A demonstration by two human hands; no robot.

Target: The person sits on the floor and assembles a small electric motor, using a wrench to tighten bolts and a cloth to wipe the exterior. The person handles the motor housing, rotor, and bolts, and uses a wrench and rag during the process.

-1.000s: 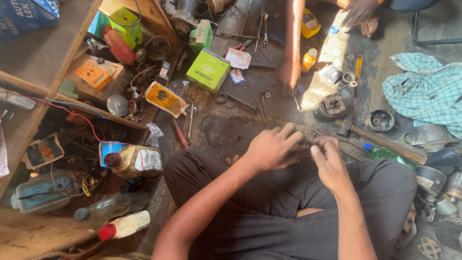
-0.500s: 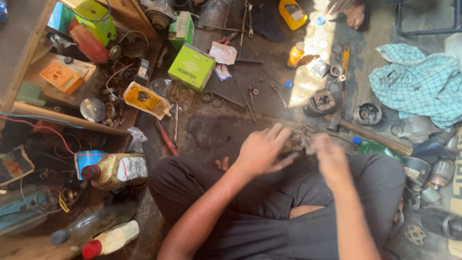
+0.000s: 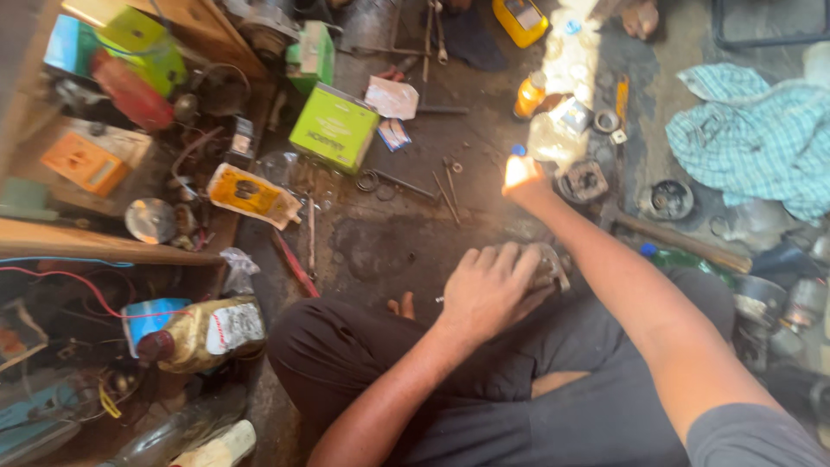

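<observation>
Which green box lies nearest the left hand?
The big lime-green box on the floor, flat beside the white paper scrap. The smaller green ones sit farther back; the left hand rests below-right of it.

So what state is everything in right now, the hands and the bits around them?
Left hand: laid over the grey metal part, gripping it.
Right hand: stretched forward into sunlight; whether it holds anything, cannot tell.
Green cardboard box: closed, on the floor.
Checked teal cloth: crumpled.
Amber plastic bottle: lying on its side, capped.

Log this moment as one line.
left hand: gripping metal part on lap | right hand: reaching out over floor, in sunlight
</observation>
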